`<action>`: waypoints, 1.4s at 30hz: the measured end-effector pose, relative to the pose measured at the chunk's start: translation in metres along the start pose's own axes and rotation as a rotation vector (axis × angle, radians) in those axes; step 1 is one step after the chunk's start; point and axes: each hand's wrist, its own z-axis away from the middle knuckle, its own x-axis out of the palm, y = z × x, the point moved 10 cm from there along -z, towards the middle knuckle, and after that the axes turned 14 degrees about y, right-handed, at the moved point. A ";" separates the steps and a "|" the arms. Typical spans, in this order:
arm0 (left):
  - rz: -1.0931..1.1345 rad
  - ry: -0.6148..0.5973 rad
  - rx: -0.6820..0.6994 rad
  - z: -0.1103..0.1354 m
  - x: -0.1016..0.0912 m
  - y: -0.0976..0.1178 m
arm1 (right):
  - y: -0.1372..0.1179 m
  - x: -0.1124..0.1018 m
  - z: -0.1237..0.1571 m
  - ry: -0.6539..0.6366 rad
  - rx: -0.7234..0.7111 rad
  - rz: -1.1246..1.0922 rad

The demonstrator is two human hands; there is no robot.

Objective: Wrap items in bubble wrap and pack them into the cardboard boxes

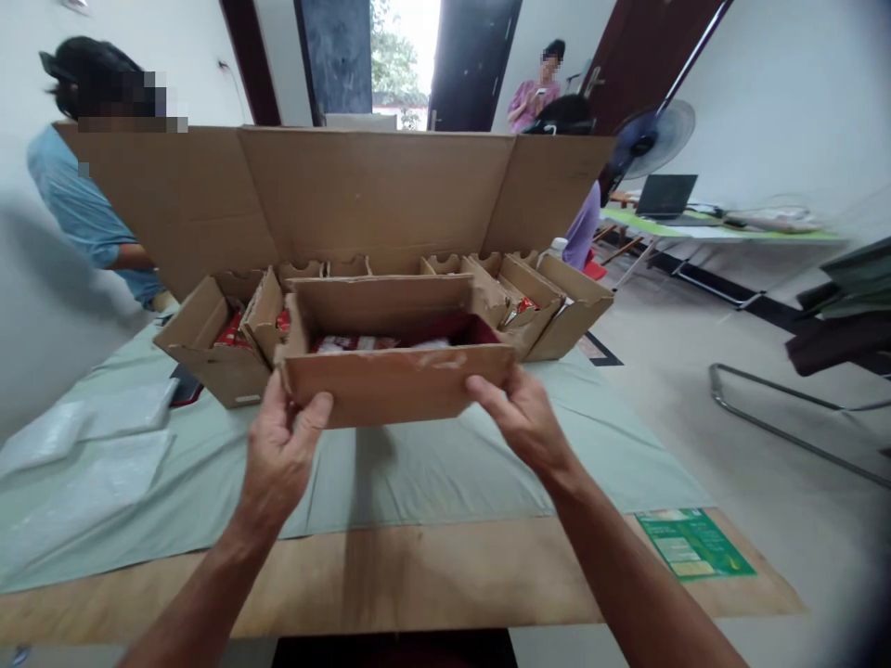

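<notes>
A small open cardboard box is held up above the table, with red and white packets inside it. My left hand grips its lower left corner, thumb on the front face. My right hand grips its lower right corner, fingers curled under the edge. Behind it stands a large open cardboard carton with its flaps raised, and similar small boxes sit at its left and right on the table.
The wooden table carries a pale green cloth, clear plastic bags at left and a green leaflet at right. A person in blue stands at left. Others, a fan and a laptop table stand behind.
</notes>
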 end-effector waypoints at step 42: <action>0.128 -0.347 -0.413 0.126 0.109 -0.065 | 0.134 -0.011 0.100 -0.191 0.272 -0.153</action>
